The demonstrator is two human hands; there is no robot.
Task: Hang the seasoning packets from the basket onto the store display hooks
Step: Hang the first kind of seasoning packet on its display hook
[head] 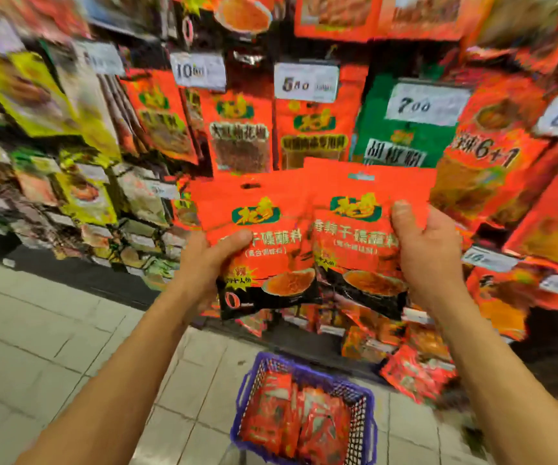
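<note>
Display wall (pixel 308 129): hooks hidden behind hung stock, view blurred. Basket (pixel 370 427) on floor below, packets inside. Left hand (pixel 210 260) pinches one red packet (pixel 261 236), right hand (pixel 428 250) another (pixel 354 229), edges overlapping. Risk: hang holes miss unseen hooks; a packet drops.

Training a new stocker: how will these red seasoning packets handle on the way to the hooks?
Probably light: each hand holds a red seasoning packet with ease. Likely floppy, since the film creases. Glossy, so perhaps slippery.
</note>
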